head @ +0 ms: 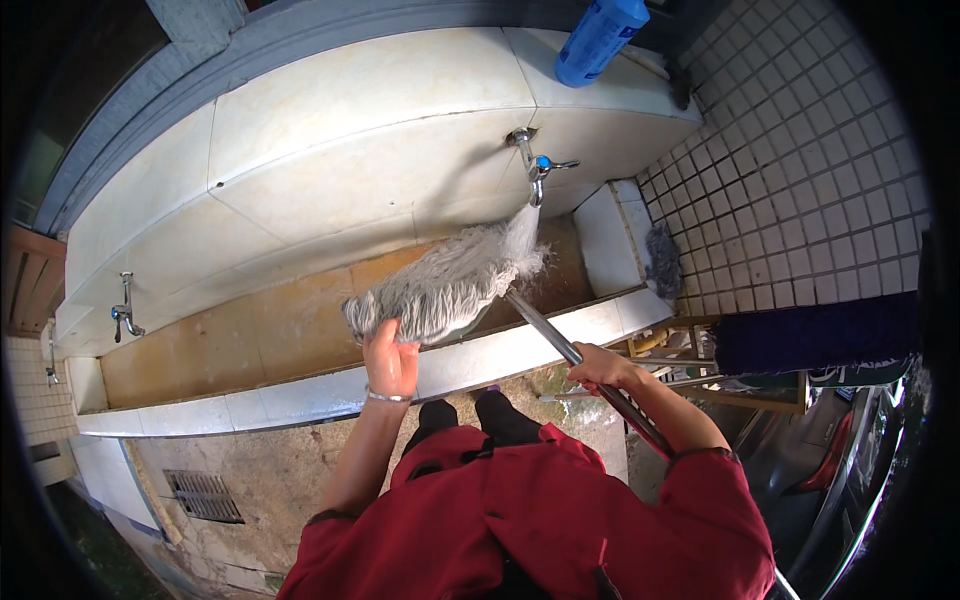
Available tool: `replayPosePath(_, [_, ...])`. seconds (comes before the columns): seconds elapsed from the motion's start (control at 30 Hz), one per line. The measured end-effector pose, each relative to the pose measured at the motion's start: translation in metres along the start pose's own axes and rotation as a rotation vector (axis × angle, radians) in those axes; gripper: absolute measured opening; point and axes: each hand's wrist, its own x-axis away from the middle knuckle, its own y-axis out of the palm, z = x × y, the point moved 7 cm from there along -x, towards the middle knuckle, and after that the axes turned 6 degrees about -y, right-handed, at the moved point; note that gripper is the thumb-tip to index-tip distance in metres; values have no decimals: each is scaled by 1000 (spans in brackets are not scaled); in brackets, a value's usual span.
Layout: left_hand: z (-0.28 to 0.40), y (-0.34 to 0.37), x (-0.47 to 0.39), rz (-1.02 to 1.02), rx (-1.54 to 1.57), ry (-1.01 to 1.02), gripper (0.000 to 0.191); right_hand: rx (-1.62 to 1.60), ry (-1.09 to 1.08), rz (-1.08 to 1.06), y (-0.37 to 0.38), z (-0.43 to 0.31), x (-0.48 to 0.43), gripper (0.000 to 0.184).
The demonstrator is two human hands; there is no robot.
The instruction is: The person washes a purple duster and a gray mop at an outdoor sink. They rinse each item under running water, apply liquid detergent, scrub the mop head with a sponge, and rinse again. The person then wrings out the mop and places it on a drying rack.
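Observation:
A flat mop head with grey-white string pile (442, 281) lies tilted over the long tiled trough sink (300, 405), its pile facing up. Water pours from a chrome tap (537, 169) with a blue-marked lever onto the mop head's right end and splashes there. My left hand (391, 364) grips the near left end of the mop head, fingers partly hidden beneath the strings. The metal mop handle (544, 322) runs from the mop head down to the right, and my right hand (600, 369) is wrapped around it.
A blue plastic bottle (600, 41) stands on the tiled ledge above the tap. Another tap (125, 311) is mounted at the left. A grey fluffy clump (664, 261) rests by the tiled wall (795, 172). Dark cloth (814, 334) hangs at right; a floor drain grate (202, 495) lies lower left.

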Motion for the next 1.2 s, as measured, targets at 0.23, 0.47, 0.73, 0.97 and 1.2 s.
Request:
replayPosePath(0.23, [28, -19, 10, -72, 109, -151, 29, 77, -16, -35, 14, 2, 18, 20])
replayPosePath(0.47, [100, -51, 62, -182, 64, -74, 32, 148, -60, -188, 49, -14, 40, 25])
replayPosePath(0.73, [125, -94, 113, -13, 168, 57, 28, 183, -18, -291, 70, -29, 46, 26])
replayPosePath(0.97, [63, -58, 87, -129, 18, 11, 25, 193, 43, -169, 47, -7, 30, 22])
replayPosePath(1.2, [29, -5, 51, -182, -39, -22, 28, 172, 40, 67, 18, 8, 49, 23])
